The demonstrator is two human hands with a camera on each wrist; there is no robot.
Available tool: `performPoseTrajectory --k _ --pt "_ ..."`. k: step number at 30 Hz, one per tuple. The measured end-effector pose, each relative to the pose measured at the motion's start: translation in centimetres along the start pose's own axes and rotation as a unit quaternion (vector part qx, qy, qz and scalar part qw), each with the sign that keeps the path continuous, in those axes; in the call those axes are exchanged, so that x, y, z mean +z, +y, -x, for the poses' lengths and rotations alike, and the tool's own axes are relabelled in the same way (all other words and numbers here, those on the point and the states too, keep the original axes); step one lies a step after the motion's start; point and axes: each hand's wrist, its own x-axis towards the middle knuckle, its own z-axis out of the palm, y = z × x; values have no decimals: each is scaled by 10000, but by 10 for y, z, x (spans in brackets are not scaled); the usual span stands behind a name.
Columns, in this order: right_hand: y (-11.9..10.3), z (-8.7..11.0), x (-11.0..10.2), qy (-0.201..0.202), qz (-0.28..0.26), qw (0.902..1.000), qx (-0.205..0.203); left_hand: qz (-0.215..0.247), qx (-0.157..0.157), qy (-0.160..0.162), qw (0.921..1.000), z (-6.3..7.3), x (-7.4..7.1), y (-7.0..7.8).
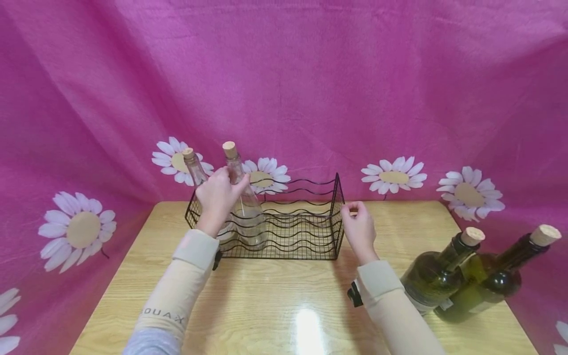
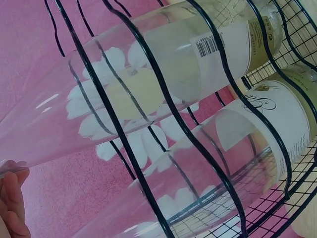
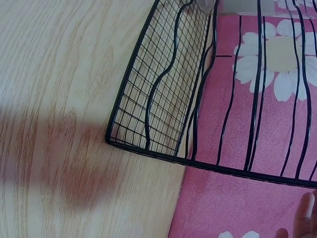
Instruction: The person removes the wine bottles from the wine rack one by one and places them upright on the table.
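Note:
My left hand [image 1: 218, 197] grips a clear glass bottle [image 1: 252, 217] around its neck, below the cork. The bottle stands tilted in a black wire rack [image 1: 306, 236] with wavy bars. Left of it, partly behind my hand, another corked clear bottle [image 1: 195, 167] leans in the rack. Through the bars in the left wrist view, the held bottle [image 2: 119, 84] and its neighbour [image 2: 257, 124] both show pale labels near the base. My right hand [image 1: 358, 227] pinches the edge of the rack's right side; in the right wrist view only a few fingertips [image 3: 303, 215] show beside the frame.
Two dark green corked bottles [image 1: 432, 278] [image 1: 483, 291] stand close together at the right of the wooden table [image 1: 275, 305]. A pink cloth with white daisies [image 1: 395, 176] hangs behind the rack and along both sides.

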Motion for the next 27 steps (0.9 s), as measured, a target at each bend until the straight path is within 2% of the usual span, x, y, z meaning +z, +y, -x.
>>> performPoseTrajectory --k 7,13,22,27 --pt "1 -1 -1 -52 127 9999 14 108 -10 -11 9999 0 -1 0" --pt "0 -4 -2 -86 222 9997 -17 75 71 110 9999 -1 -2 0" --pt "1 -4 -3 64 478 9988 -36 188 99 -24 9998 -2 -9 3" --pt "1 -4 -3 38 557 9984 -41 208 174 106 9996 -3 -11 4"
